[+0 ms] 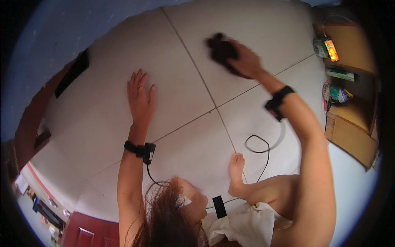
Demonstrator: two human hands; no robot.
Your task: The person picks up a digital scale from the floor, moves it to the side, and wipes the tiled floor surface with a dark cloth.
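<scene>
My right hand [247, 60] is closed around a dark, bunched item [223, 52], blurred, perhaps a cloth, over the tiled floor [191, 123]. Whether the item touches the tiles cannot be told. To the left, my left hand [140, 92] is held palm down with its fingers apart, on or just over the tiles; it holds nothing and wears a ring. Each wrist carries a black strap with a small device, the left one [149, 152] and the right one [274, 109]. A thin black cable [268, 151] loops on the floor near my bare foot [237, 166].
An open wooden cabinet [355, 132] with packets and a green tube [341, 74] stands at the right. Blue fabric [61, 34] hangs at the upper left, above a dark flat object [74, 74]. A red panelled door [89, 231] is at the lower left.
</scene>
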